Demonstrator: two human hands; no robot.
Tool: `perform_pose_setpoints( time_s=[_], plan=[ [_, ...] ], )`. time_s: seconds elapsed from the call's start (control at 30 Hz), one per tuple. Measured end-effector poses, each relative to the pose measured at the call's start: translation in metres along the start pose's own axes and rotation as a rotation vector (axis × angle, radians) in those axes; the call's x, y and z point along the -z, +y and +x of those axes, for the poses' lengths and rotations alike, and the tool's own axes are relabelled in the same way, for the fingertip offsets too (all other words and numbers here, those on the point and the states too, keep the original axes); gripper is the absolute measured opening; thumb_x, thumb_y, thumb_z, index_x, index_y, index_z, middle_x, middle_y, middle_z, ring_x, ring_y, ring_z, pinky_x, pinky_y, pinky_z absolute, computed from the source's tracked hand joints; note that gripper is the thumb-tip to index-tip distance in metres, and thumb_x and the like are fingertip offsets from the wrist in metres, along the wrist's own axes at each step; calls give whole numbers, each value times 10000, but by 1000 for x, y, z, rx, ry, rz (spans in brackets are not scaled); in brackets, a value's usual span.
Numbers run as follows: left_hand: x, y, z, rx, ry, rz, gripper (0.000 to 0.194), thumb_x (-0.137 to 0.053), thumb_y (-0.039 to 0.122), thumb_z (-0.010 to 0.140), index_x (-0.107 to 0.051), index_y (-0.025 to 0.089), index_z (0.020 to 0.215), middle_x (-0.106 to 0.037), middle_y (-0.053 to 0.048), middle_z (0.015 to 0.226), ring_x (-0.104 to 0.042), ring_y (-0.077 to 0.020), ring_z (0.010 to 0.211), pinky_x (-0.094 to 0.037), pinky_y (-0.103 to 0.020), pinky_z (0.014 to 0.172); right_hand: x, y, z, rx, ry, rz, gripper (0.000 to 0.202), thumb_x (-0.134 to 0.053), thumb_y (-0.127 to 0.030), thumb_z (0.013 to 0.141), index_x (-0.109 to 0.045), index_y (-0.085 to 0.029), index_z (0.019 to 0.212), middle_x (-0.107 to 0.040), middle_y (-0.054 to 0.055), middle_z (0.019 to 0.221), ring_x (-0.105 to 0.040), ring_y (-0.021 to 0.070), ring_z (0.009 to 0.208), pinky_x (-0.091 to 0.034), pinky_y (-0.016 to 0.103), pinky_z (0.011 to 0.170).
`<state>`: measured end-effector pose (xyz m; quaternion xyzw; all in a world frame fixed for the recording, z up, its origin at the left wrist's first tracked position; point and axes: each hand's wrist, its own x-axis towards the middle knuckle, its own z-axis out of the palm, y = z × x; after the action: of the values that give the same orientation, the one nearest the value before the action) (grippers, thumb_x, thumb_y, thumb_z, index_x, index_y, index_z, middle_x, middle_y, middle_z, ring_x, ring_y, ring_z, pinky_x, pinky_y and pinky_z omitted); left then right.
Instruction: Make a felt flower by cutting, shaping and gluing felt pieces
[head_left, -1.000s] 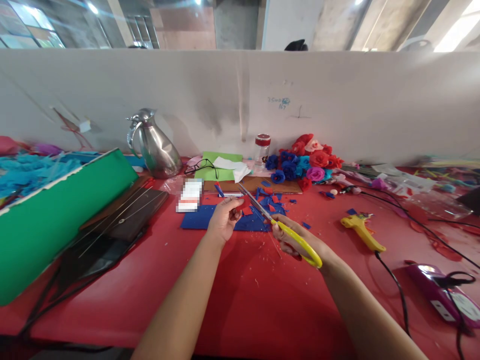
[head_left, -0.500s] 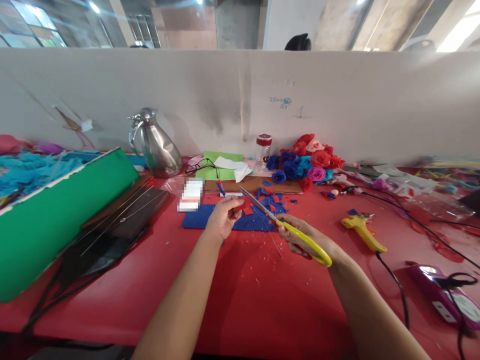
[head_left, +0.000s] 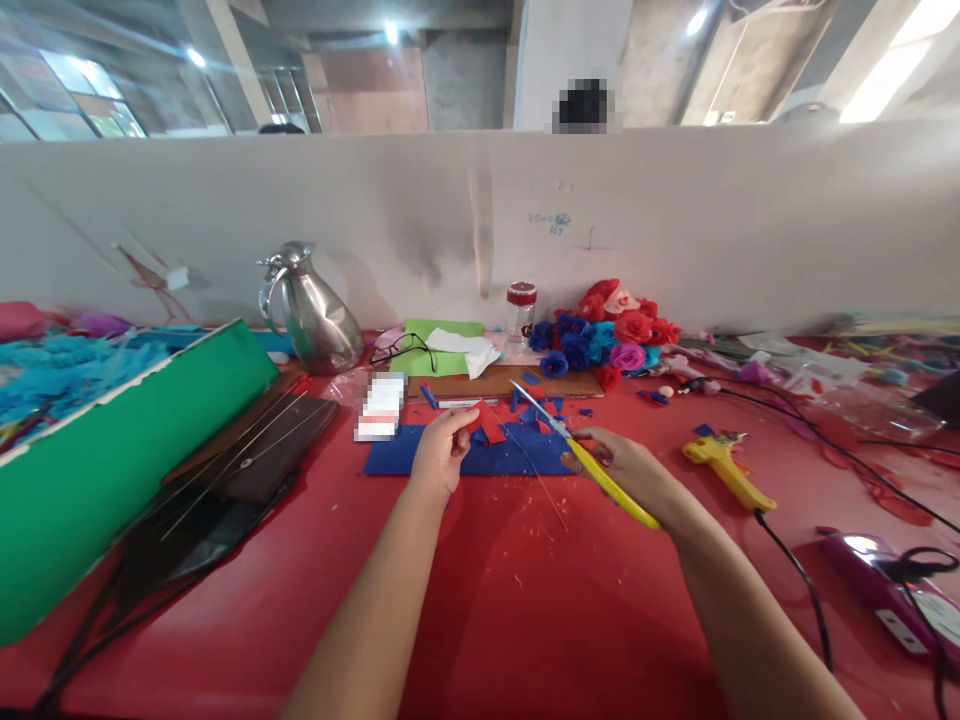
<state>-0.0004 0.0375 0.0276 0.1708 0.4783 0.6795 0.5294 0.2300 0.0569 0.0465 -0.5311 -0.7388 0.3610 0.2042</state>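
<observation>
My left hand (head_left: 440,450) pinches a small red piece of crepe paper or cloth (head_left: 487,418) between thumb and fingertips. In my right hand (head_left: 619,460) is a pair of scissors with yellow handles (head_left: 607,485). Their blades point up and to the left, apart from the red piece; they look nearly closed. Below my hands lies a flat blue sheet (head_left: 397,450), with several blue and red scraps (head_left: 555,410) at its back edge. A thin wire or stick (head_left: 544,485) slants across the sheet onto the red table.
Behind are paper roses (head_left: 600,335), a red-lidded jar (head_left: 521,315), eyeglasses (head_left: 409,347) and a steel jug (head_left: 319,315). A green-sided box (head_left: 150,450) and dark bag (head_left: 247,470) stand left. A yellow glue gun (head_left: 724,470) and purple power strip (head_left: 885,590) with cords lie right.
The scissors have moved right, away from my left hand. The red piece shows more, angled upward from my fingers. The whole view has tilted up slightly.
</observation>
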Motion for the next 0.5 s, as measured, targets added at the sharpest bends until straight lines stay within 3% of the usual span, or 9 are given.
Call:
perform_pose_setpoints(
  time_s=[0.07,0.17,0.33,0.5],
  plan=[
    [1,-5,2,17,5,62,381,-827,242,416,-469,168,523,-305,112,412,-234,-12,378,-102,-196,402,2,8,6,-59,141,-278,387,-560,-453,804,-645,-204,1087,-711,100,893,-666,261,796,-459,312,634],
    [-1,-16,1,39,-56,148,376,-855,290,397,-549,160,573,-335,106,426,-222,-15,387,-84,-212,423,3,16,12,-223,174,-554,446,-459,-417,855,-604,-162,1191,-711,183,969,-669,345,911,-463,377,694],
    [-10,-30,-11,78,-232,362,309,-837,337,475,-629,159,618,-438,66,470,-263,-30,413,-125,-231,453,3,15,14,-388,131,-684,445,-378,-379,878,-587,-107,1161,-687,233,1021,-661,385,961,-478,437,728],
    [-13,-32,-19,110,-316,410,250,-811,309,508,-653,165,638,-487,48,505,-296,-41,427,-164,-235,460,3,11,12,-422,96,-727,385,-380,-296,878,-580,-112,1152,-687,216,1039,-658,378,979,-481,458,755]
  ],
)
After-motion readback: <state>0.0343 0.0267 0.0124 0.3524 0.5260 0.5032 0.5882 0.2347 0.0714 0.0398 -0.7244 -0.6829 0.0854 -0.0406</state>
